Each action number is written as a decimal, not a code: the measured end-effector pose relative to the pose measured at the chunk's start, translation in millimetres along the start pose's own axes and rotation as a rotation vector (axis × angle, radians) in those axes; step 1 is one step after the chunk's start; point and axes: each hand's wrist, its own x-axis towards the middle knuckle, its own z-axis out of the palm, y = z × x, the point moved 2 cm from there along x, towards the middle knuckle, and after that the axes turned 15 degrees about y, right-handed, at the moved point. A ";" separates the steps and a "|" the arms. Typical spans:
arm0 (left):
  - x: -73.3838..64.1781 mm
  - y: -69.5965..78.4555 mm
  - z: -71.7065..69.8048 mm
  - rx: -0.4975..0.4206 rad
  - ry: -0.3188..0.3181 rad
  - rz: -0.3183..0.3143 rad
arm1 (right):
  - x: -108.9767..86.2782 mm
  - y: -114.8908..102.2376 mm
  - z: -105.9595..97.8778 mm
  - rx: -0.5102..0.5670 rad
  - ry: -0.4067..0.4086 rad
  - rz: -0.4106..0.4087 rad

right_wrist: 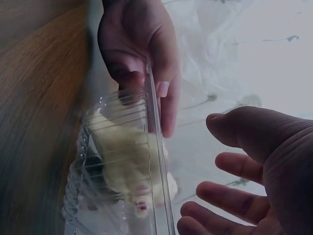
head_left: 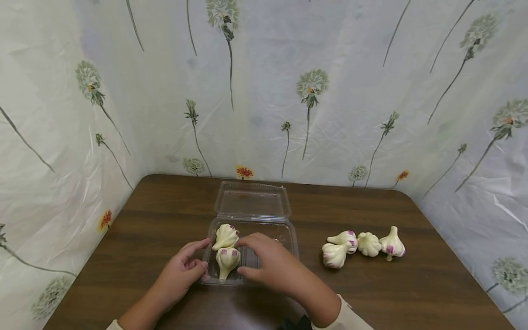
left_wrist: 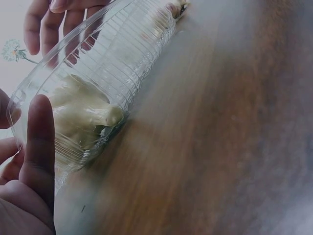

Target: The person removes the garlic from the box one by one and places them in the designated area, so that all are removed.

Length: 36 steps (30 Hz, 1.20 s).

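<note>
A clear plastic clamshell container (head_left: 294, 245) lies with its lid (head_left: 253, 201) folded back. Two garlic bulbs, one at the back (head_left: 226, 236) and one in front (head_left: 228, 259), sit in its left half. My left hand (head_left: 178, 275) holds the left rim, thumb and index finger at the edge, other fingers curled below. My right hand (head_left: 274, 266) hovers over the container's middle, thumb and fingers spread apart beside the bulbs and holding nothing. Through the ribbed wall, the left wrist view shows the front bulb (left_wrist: 80, 112); the right wrist view shows garlic (right_wrist: 124, 156) too.
Right of the container, several more garlic bulbs lie grouped on the brown wooden table (head_left: 412, 293), including one at the right end (head_left: 393, 243). A flower-print sheet (head_left: 255, 91) hangs behind and around the table. Something black (head_left: 296, 323) shows at the bottom edge.
</note>
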 end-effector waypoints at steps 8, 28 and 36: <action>0.9 -0.2 -0.1 -0.005 0.003 -0.019 | 5.1 -2.0 4.0 0.034 -0.008 0.054; -1.1 5.0 0.6 -0.038 -0.024 -0.018 | 14.5 2.1 25.0 0.015 -0.035 0.066; 0.3 3.4 -1.0 -0.011 -0.015 -0.038 | 17.9 -1.1 29.5 0.016 -0.054 0.087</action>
